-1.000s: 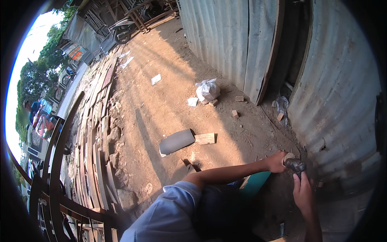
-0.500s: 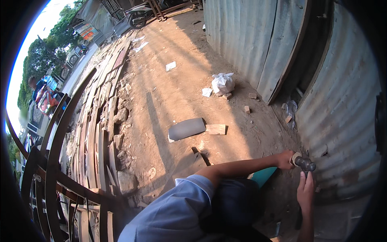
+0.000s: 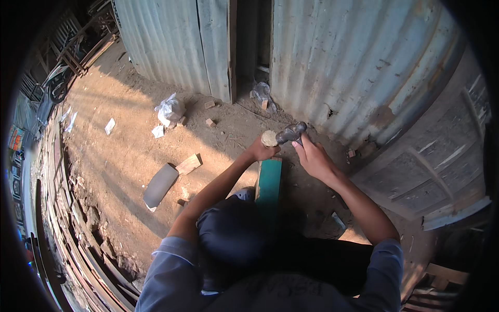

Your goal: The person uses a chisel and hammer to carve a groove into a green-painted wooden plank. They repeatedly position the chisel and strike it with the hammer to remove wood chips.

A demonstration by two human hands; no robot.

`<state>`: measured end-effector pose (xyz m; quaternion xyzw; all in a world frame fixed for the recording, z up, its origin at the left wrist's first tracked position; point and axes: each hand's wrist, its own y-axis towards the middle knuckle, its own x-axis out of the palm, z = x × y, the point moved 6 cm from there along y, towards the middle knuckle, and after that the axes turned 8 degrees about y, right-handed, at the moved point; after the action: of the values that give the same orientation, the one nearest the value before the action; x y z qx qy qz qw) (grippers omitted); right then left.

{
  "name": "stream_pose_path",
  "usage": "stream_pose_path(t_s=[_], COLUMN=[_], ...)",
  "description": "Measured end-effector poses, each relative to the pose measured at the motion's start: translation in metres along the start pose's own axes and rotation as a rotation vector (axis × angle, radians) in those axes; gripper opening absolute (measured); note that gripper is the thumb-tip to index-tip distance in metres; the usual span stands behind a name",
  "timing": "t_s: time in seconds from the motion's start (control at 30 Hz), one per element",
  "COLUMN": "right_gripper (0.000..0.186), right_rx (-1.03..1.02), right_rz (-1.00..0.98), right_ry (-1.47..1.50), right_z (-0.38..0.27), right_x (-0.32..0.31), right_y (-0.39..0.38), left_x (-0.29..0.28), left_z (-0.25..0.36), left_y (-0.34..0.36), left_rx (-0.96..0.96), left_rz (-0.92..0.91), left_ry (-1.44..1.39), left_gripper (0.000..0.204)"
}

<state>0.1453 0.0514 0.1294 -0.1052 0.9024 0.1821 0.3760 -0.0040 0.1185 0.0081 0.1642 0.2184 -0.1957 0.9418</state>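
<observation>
The person's left hand has its fingers closed around a pale, round-topped piece, whose blunt end shows just above the fist. The right hand grips a dark hammer close to its head, which points left from the right fingertips toward that round top; whether the two touch cannot be told. Directly below the left fingers stands the end of a green board, its long edges running back toward the person's body. Beyond both hands, the corrugated wall rises, its lower edge nearest to the right fingers; farther right of them leans a grey panel. Left of the left fingers, sunlit dirt ground spreads out widely, with a light wood block and a dark grey slab lying there, well apart from the hand
</observation>
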Motion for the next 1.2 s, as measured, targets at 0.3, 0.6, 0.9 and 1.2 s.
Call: stream_pose_path(t_s=[0.3, 0.6, 0.9, 1.2], right_gripper=[0.023, 0.021, 0.019, 0.019], right_rx=[0.114, 0.174, -0.205, 0.066], right_rz=[0.152, -0.209, 0.328, -0.032], right_ry=[0.307, 0.081, 0.231, 0.254], right_z=[-0.105, -0.027, -0.069, -0.059], right_x=[-0.093, -0.027, -0.081, -0.059], right_y=[0.024, 0.008, 0.010, 0.011], left_x=[-0.006, 0.032, 0.033, 0.022], left_z=[-0.003, 0.021, 0.008, 0.020], left_y=[-0.001, 0.019, 0.029, 0.017], left_rx=[-0.131, -0.043, -0.028, -0.036], left_rz=[0.016, -0.195, -0.185, -0.130], left_ry=[-0.001, -0.146, -0.104, -0.055], left_gripper=[0.011, 0.034, 0.020, 0.023])
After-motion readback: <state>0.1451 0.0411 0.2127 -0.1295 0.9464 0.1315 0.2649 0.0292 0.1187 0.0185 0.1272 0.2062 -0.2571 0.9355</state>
